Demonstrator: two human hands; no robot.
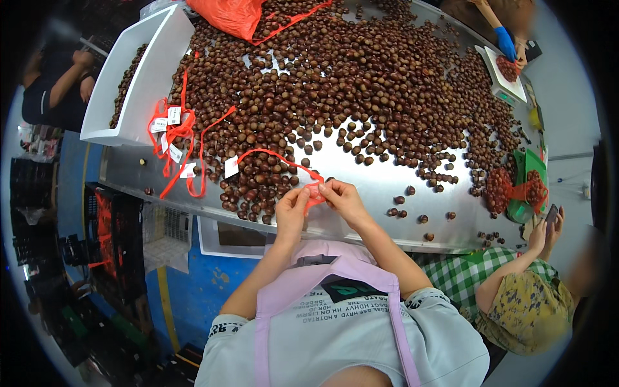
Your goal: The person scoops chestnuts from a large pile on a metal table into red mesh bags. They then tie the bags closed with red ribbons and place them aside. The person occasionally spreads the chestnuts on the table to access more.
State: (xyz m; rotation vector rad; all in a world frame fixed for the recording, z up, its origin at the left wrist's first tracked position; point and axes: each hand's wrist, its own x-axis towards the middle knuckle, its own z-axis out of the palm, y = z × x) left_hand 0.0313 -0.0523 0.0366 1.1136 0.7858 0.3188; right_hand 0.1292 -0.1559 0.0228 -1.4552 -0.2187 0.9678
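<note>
Both hands meet over the near edge of a metal table (361, 213), pinching a red net bag (312, 194). My left hand (293, 208) grips its left side, and my right hand (342, 198) has the upper right part between thumb and fingers. From the net a thin red strip runs up and left to a white tag (231, 166). Brown chestnuts (258, 187) lie just left of my left hand and spread in a deep heap across the table. More red net strips (182, 129) with white tags lie on the heap to the left.
A white bin (155, 58) with chestnuts stands at the left, and a red bag (232, 16) lies at the back. Far right, a blue-gloved co-worker's hand (505, 44) is at a scale (506, 77). Filled net bags (500, 190) sit by a green scoop-like container (532, 164); another person holds a phone (552, 213).
</note>
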